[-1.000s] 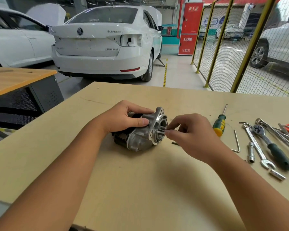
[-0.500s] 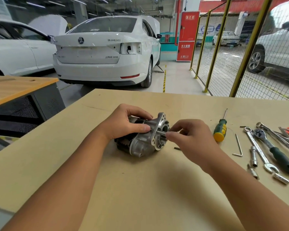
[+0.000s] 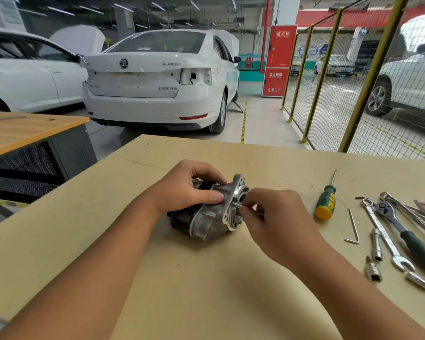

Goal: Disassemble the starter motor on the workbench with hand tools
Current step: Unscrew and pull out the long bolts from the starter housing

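Note:
The starter motor [image 3: 207, 220], a silver nose housing on a black body, lies on its side in the middle of the tan workbench [image 3: 206, 278]. My left hand [image 3: 189, 188] grips the top of its body, thumb across the housing. My right hand [image 3: 275, 217] is at the open flange end, thumb and fingers pinching a thin metal bolt [image 3: 237, 204] that sticks out of the flange. The bolt's length is mostly hidden by my fingers.
To the right lie a green-and-yellow screwdriver [image 3: 325, 201], an Allen key [image 3: 353, 228], a combination wrench [image 3: 384, 238], a ratchet with a green grip [image 3: 402, 231], sockets [image 3: 375, 244] and more wrenches [image 3: 412, 212]. A second bench [image 3: 22, 128] stands at left, white cars and a yellow mesh fence beyond.
My right hand's fingers stay at the flange and work the thin bolt; the left hand keeps its grip. The view has tilted slightly, so the bench sits lower in frame.

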